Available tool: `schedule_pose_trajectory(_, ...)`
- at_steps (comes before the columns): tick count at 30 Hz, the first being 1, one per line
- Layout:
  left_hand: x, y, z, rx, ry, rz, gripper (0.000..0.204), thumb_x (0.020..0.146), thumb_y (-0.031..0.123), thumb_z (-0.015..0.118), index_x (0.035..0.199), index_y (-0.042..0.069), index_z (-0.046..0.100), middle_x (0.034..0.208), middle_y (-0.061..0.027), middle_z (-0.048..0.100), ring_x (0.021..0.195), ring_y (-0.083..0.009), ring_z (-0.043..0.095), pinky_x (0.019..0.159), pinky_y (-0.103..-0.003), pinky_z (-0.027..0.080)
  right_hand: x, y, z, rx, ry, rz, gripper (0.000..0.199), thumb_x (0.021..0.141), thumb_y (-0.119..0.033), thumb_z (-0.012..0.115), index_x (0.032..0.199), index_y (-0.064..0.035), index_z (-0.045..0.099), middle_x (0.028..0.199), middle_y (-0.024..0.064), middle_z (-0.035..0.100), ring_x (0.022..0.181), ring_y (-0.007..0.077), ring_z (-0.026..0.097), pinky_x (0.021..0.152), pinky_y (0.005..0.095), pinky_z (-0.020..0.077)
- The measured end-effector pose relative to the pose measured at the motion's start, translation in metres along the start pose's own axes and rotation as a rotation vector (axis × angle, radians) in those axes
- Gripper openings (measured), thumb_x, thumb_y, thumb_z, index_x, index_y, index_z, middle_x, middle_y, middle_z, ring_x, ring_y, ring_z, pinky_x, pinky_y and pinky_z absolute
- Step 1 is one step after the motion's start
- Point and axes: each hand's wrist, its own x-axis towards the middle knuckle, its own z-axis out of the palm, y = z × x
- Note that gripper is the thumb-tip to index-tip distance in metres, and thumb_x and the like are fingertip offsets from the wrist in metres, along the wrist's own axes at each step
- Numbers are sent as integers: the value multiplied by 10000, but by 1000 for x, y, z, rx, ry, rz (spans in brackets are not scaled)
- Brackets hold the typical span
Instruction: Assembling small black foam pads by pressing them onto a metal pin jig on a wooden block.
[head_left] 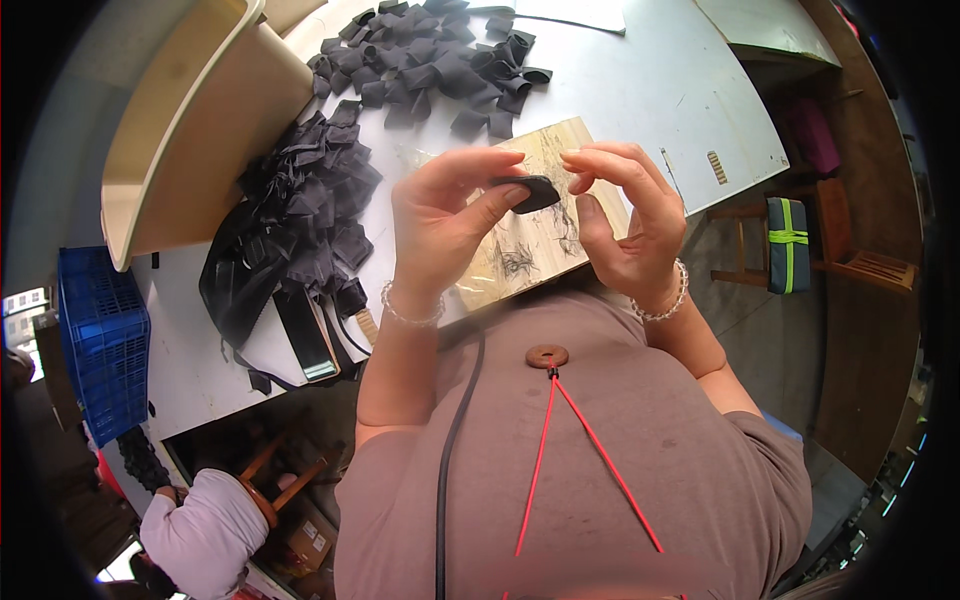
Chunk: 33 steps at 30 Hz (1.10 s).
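In the head view, the left hand [450,205] pinches 1 small black fabric piece [541,195] between thumb and fingers. The piece sits between the 2 hands, near the right hand [635,215], whose thumb and fingers are parted, holding nothing. Beneath both hands lies a wooden board [562,138]; beyond them, a black fabric pile [435,70].

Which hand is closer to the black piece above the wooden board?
Left. The left hand pinches the black piece; the right hand is just right of it, not touching.
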Motion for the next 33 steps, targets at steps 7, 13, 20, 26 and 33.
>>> schedule_pose_trajectory(7,1,1,3,-24,47,-19,300,759,-41,690,1048,-31,610,958,-81,641,861,-121,607,773,-241,498,15,-12,6,65,-8,-26,168,708,11,729,865,-33,688,782,57,635,621,107,595,557,206,481)
schedule_pose_trajectory(13,-1,6,3,35,37,34,287,770,-29,685,1049,-27,613,948,-78,644,861,-114,603,748,-231,492,16,-9,6,118,-15,30,171,682,-5,755,838,-40,693,780,41,634,622,91,587,545,200,478)
schedule_pose_trajectory(20,-6,-7,3,-68,40,-21,190,802,-24,656,989,-30,624,916,-87,651,828,-114,608,713,-225,493,13,-11,11,47,-13,6,145,684,8,747,809,-33,686,732,38,623,590,85,575,507,193,465)
schedule_pose_trajectory(26,-4,-12,6,-60,45,-63,175,804,-8,663,974,-31,626,893,-86,655,803,-111,607,685,-217,488,10,-5,7,92,-25,48,137,692,13,738,810,-34,686,730,36,621,580,85,572,502,189,453)
schedule_pose_trajectory(33,-5,-6,6,-20,63,10,168,775,-1,696,934,-21,646,868,-76,656,777,-108,593,669,-224,475,8,-3,10,156,13,-3,132,713,23,725,833,-12,683,744,55,624,613,89,566,516,201,455)
